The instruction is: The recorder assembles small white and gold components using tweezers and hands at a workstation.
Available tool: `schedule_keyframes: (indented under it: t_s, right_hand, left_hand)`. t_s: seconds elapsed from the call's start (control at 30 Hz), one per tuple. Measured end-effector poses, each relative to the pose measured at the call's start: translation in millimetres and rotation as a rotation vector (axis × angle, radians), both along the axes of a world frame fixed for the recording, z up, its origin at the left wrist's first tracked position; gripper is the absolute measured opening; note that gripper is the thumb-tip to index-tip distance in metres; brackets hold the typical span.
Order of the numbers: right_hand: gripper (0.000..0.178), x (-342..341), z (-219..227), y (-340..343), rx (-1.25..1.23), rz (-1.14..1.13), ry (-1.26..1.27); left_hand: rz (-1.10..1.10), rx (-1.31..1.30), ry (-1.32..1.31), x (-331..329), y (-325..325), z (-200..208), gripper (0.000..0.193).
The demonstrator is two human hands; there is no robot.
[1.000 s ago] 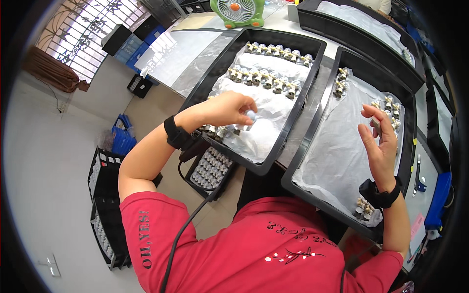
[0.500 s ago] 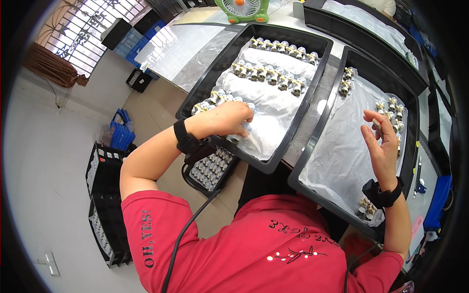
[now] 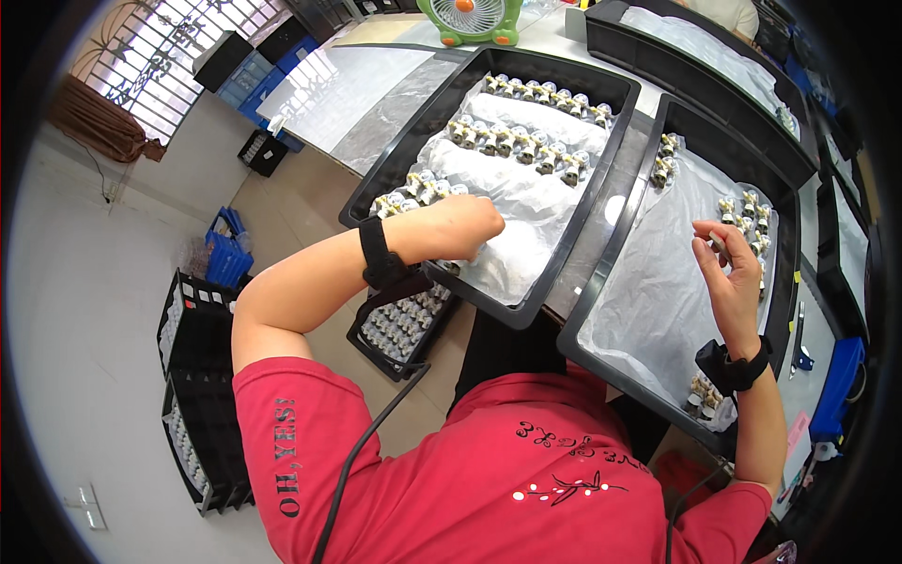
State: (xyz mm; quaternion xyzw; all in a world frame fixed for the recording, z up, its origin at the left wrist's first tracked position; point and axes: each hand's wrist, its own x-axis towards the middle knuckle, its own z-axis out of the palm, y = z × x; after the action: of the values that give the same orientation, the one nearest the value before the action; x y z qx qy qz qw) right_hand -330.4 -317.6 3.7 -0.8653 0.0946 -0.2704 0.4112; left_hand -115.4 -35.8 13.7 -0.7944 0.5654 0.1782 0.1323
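Observation:
My left hand [image 3: 470,228] is curled, knuckles up, over the near part of the left black tray [image 3: 554,282]; its fingertips and anything in them are hidden. Beside it runs a row of small pieces [image 3: 427,188] with clear rounded tops and yellowish middles. Over the right black tray [image 3: 601,310], my right hand [image 3: 736,282] is raised with thumb and fingers closed around a small greyish piece [image 3: 719,246], too small to name. Similar small pieces [image 3: 749,211] stand along that tray's right side.
White sheeting [image 3: 639,254] lines both trays. A green fan [image 3: 470,21] stands at the back. Another long black tray [image 3: 695,56] sits at the far right. Filled black crates [image 3: 202,404] stand on the floor at left, and a tray of pieces [image 3: 404,329] lies below my left forearm.
My left hand has moved slightly right, its fingers now curled under out of sight. The right hand has stayed nearly in place, still holding the small greyish piece.

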Motion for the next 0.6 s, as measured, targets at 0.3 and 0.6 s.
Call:
schedule_keyframes:
  t_s: [0.3,0.6]
  right_hand:
    - [0.016,-9,4,-5,0.033,0.029,0.021]
    - [0.018,-27,35,-38,-0.447,0.475,0.988]
  left_hand:
    - [-0.115,-0.161,0.105,7,10,-17,0.035]
    - [-0.007,-0.392,0.352,-36,-28,54,0.038]
